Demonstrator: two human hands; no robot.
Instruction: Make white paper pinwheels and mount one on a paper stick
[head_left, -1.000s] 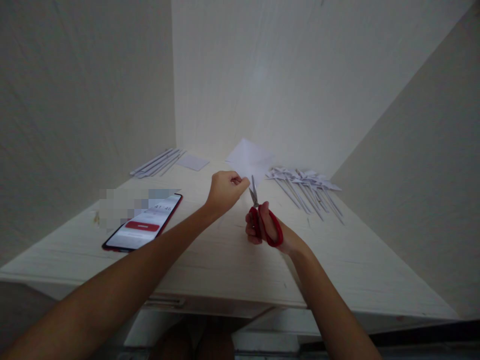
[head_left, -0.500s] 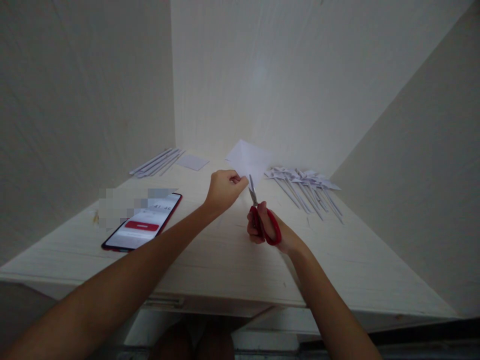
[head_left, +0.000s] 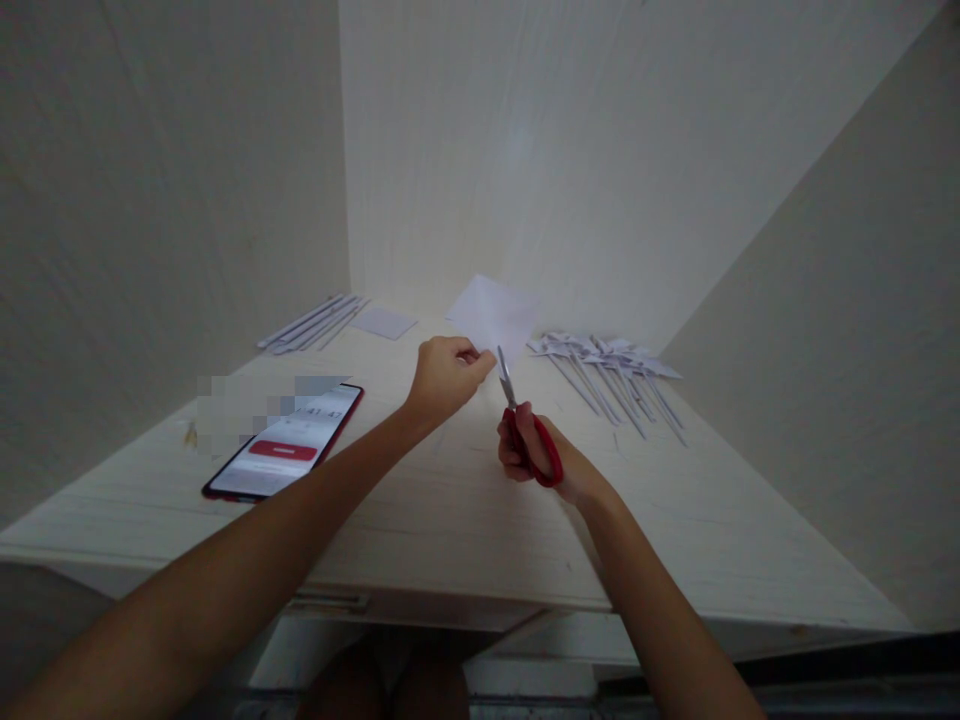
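My left hand (head_left: 445,378) pinches the near corner of a white sheet of paper (head_left: 493,313) and holds it up over the middle of the desk. My right hand (head_left: 537,450) is closed through the red handles of a pair of scissors (head_left: 525,430). The metal blades point up and away and meet the paper's lower edge just right of my left fingers.
A red-edged phone (head_left: 289,442) with a lit screen lies at the left on the pale wooden desk (head_left: 450,520). Several rolled paper sticks and a small card (head_left: 384,322) lie at the back left. Several folded paper pinwheels on sticks (head_left: 611,372) lie at the right. Walls close in three sides.
The scissors handles have closed a little and the blades have edged into the paper. Both hands have stayed almost in place.
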